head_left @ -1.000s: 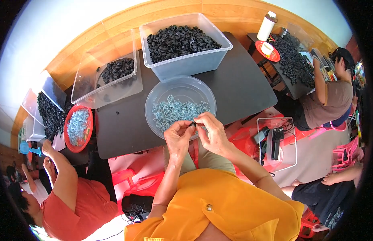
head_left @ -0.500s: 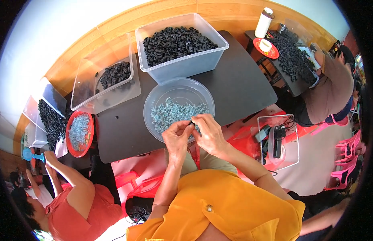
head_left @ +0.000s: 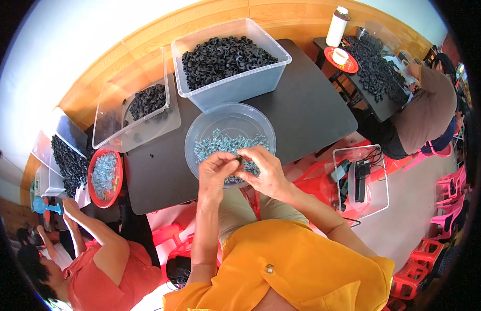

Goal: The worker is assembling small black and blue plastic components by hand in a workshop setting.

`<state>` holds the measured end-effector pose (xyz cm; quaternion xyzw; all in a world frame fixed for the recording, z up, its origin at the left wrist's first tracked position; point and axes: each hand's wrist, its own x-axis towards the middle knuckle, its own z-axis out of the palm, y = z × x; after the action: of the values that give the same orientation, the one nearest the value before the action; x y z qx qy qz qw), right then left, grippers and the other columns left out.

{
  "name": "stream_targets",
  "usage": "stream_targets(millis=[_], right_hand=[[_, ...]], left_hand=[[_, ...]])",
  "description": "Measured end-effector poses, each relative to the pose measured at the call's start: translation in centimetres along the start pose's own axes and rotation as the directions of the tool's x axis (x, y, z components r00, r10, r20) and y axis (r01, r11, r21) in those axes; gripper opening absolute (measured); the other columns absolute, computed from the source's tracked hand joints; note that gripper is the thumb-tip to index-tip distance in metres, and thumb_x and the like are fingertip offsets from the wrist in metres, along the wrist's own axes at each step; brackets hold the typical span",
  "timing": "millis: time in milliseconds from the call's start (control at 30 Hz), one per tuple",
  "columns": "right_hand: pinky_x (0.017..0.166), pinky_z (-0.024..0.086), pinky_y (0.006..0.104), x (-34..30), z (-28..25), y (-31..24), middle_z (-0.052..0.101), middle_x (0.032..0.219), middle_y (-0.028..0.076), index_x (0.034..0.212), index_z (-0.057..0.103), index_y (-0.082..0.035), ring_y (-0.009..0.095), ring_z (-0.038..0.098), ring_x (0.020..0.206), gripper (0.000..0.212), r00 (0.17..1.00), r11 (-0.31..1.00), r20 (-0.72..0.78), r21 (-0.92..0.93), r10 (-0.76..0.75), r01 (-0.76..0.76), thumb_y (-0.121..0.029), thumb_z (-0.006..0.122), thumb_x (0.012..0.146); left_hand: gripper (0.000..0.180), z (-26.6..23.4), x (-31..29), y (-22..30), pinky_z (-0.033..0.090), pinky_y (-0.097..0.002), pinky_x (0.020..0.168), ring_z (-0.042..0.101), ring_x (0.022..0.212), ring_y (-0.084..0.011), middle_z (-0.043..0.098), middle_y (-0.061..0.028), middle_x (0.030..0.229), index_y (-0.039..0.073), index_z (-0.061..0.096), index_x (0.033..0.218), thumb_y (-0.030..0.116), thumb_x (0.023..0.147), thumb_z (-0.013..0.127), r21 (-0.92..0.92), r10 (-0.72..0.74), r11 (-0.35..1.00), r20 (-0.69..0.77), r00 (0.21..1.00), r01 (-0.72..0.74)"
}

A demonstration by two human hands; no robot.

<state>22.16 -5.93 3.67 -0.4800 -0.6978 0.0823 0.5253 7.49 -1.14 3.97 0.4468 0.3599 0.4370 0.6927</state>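
Observation:
My left hand (head_left: pixel 215 173) and my right hand (head_left: pixel 265 170) meet over the near part of a round clear bowl (head_left: pixel 256 112). Their fingertips pinch a small black part (head_left: pixel 239 158) between them, mostly covered by the fingers. In the bowl lie many tiny pale-blue, coil-like pieces (head_left: pixel 217 143), apparently springs. Just behind the bowl stands a large clear bin (head_left: pixel 240 85) heaped with small black ring-like parts (head_left: pixel 225 59). To its left, a clear bin (head_left: pixel 162 122) lying tilted holds a smaller pile of black parts (head_left: pixel 148 100).
All this stands on a dark table (head_left: pixel 318 103). At left, a person in red sits by a red basin (head_left: pixel 116 193) of pale-blue pieces. A second table at right carries black parts (head_left: pixel 372 67) and a white bottle (head_left: pixel 337 27). A clear box (head_left: pixel 377 211) with cables stands low at right.
Both hands have shifted slightly left and the fingers have changed their grip around the black part. The view has tilted a little, bringing red stools into sight at lower right.

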Motion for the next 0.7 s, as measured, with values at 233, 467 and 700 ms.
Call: stream_targets(millis=[233, 467, 700], right_hand=[[0.063, 0.049, 0.0277, -1.7, -1.8, 0.7, 0.058, 0.081, 0.01, 0.097, 0.059, -0.001, 0.019, 0.059, 0.071, 0.029, 0.975, 0.989, -0.161, 0.028, 0.151, -0.148, 0.004, 0.069, 0.069], [0.056, 0.046, 0.0321, -2.7, -2.2, 1.9, 0.059, 0.077, 0.008, 0.084, 0.061, -0.004, 0.024, 0.058, 0.067, 0.015, 0.95, 0.982, -0.269, -0.054, 0.158, -0.179, 0.004, 0.063, 0.071], [0.063, 0.039, 0.0347, -0.1, -1.9, 3.8, 0.055, 0.077, 0.006, 0.08, 0.061, -0.006, 0.024, 0.053, 0.073, 0.01, 0.983, 0.935, -0.16, -0.328, 0.088, -0.137, -0.006, 0.064, 0.07]], left_hand=[[0.013, -4.9, 4.3, 10.1, 0.048, -0.0238, 0.068, 0.06, 0.075, -0.0125, 0.062, -0.0064, 0.08, -0.001, 0.06, 0.09, 0.0, 0.078, 0.063, 0.477, 0.778, 0.626, -0.321, 0.54, -0.618], [0.027, -9.8, 11.9, 14.8, 0.046, -0.0347, 0.083, 0.06, 0.093, -0.0289, 0.063, -0.0153, 0.099, 0.002, 0.065, 0.096, 0.007, 0.07, 0.069, 0.96, 0.891, 0.243, -0.166, 0.423, -0.136], [0.02, -2.4, 14.3, 11.2, 0.048, -0.0343, 0.073, 0.061, 0.076, -0.0266, 0.064, -0.0161, 0.087, 0.003, 0.066, 0.09, 0.005, 0.07, 0.063, 0.917, 0.834, 0.159, 0.074, 0.547, -0.366]])
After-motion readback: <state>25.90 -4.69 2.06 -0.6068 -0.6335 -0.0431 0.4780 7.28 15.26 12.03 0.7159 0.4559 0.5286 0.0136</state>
